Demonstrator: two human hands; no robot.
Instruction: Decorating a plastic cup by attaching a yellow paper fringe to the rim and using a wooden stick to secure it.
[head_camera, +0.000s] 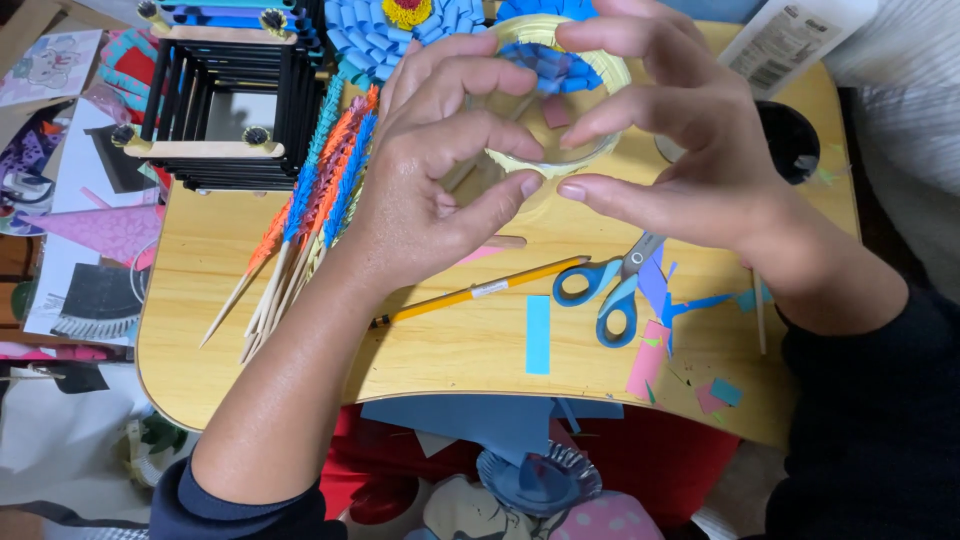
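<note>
My left hand (440, 170) and my right hand (670, 130) are raised over a small wooden table (450, 350), both gripping a pale yellow roll of tape (600, 75). Fingers of both hands curl around its rim, and the thumbs nearly meet below it. Inside the ring I see a folded blue paper piece (545, 65) and a small pink scrap (556, 112). Much of the roll is hidden by my fingers.
On the table lie a yellow pencil (480, 292), blue-handled scissors (610, 290), a blue paper strip (538, 335), pink and blue scraps (650, 355), and several paper-wrapped sticks (310, 210). A black stick frame (230, 90) and a blue paper flower (400, 25) sit behind. A dark cup hole (790, 140) is at right.
</note>
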